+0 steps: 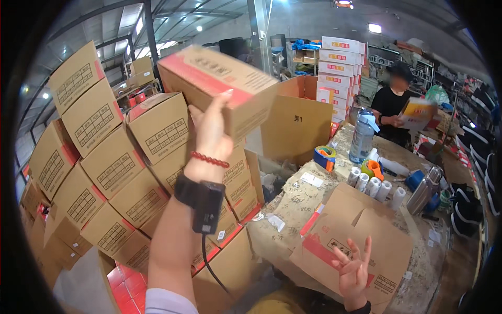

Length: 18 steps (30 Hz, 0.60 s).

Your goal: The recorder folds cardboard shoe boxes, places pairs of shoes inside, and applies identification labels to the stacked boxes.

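Up ahead and left of the table [334, 175], in the head view, my left hand [212, 128] has hold of a box [225, 78]. My arm reaches forward at nearly full stretch, and the box lies just beyond my palm, at the far end of that reach. My fingers are spread and bent against its near side, one fingertip lying over the top edge by the red band; the rest of the grip is hidden, so I cannot tell how much of the underside I bear.

The long axis runs crosswise to my forearm, from upper left to lower right, its right end a little lower and my hand near the middle of its length. Part of it is blurred. The stack [112, 162] of like boxes stands below and to the left; I cannot tell whether my box touches it. To the right, just behind, is a tall carton [300, 125].

My right hand [353, 269] is well apart from the box, low and to the right. It is empty, fingers loosely parted and pointing up, over a flat carton [387, 246] on the table; whether it touches the cardboard I cannot tell. The left is clearly nearer the box.
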Each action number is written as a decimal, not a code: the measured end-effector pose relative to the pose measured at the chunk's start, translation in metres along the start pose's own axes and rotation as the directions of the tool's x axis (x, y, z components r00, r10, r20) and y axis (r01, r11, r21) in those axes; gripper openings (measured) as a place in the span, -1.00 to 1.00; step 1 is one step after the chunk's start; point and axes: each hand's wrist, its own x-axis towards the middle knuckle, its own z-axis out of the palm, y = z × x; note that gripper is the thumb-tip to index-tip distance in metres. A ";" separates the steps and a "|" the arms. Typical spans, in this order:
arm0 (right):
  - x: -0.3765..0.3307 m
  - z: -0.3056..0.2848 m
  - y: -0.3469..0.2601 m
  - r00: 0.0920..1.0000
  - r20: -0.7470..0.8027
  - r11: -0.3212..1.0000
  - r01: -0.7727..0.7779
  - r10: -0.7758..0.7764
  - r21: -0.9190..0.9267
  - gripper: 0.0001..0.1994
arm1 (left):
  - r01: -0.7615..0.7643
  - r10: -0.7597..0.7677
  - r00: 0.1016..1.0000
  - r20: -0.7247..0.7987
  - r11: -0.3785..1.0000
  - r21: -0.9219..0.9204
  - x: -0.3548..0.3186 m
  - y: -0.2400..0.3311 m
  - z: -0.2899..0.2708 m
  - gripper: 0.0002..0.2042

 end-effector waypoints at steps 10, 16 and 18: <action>-0.057 -0.049 -0.016 0.971 -0.237 0.972 -0.081 0.027 -0.220 -0.27 | -0.531 0.387 0.466 0.796 -0.597 0.602 0.002 0.009 -0.014 -0.29; -0.085 -0.062 -0.031 0.913 -0.407 0.955 -0.130 0.010 -0.268 -0.46 | -0.377 0.252 0.741 0.623 -0.612 0.695 0.052 -0.001 -0.034 -0.29; -0.106 -0.091 -0.037 0.909 -0.410 0.835 -0.169 -0.073 -0.524 -0.51 | -0.443 0.292 0.624 0.725 -0.632 0.636 0.024 -0.032 -0.036 -0.28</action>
